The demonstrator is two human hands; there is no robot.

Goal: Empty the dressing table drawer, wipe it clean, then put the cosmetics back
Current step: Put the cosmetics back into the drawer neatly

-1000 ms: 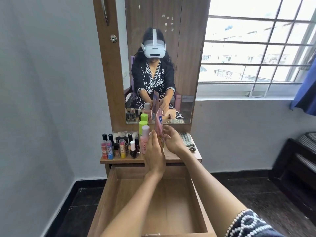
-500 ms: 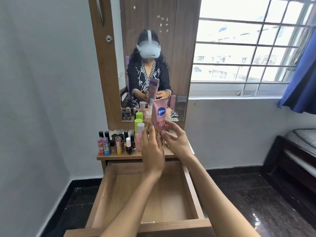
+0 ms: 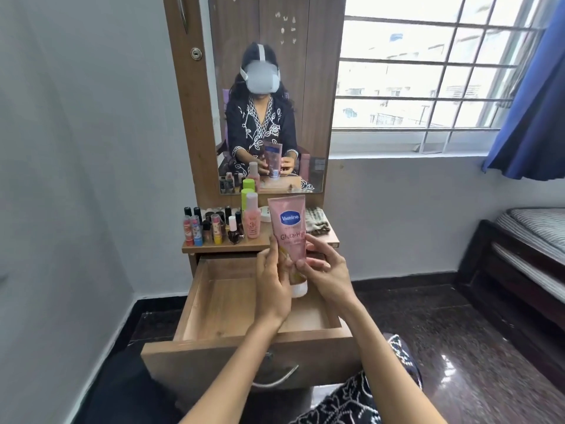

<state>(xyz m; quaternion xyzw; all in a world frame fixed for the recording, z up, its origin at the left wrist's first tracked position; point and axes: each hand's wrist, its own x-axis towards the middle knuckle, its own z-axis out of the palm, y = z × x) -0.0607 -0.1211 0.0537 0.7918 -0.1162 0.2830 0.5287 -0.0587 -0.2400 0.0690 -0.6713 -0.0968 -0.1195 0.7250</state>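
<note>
Tube (image 3: 289, 237) of pink Vaseline lotion held upright at centre of frame, white cap down, over the far right part of the open drawer (image 3: 214, 304). Left hand (image 3: 273, 283) grips the tube's lower left side, fingers curled round it; right hand (image 3: 328, 270) holds the lower right side, fingers (image 3: 312, 263) wrapped across the front just below the label. Cap shows between the two hands, not touching the drawer floor as far as can be told.

Drawer pulled well out toward the lower centre of frame; wooden floor visible and bare where seen, metal handle (image 3: 275, 381) on its front panel.

Dressing table surface (image 3: 220, 246) above the drawer, centre of frame: cluster of small bottles and lip balms (image 3: 211, 229) at its left, a pink bottle (image 3: 252, 220) and green-capped bottle (image 3: 247, 195) just right of them, a folded cloth (image 3: 317, 220) at its right end behind the tube. White round item behind the tube, partly hidden, not identifiable.

Mirror (image 3: 272, 93) above shows the person seated with a headset, both hands on the tube. Barred window (image 3: 428, 68) upper right, blue curtain (image 3: 532, 111) at right edge, bed (image 3: 532, 240) at right
</note>
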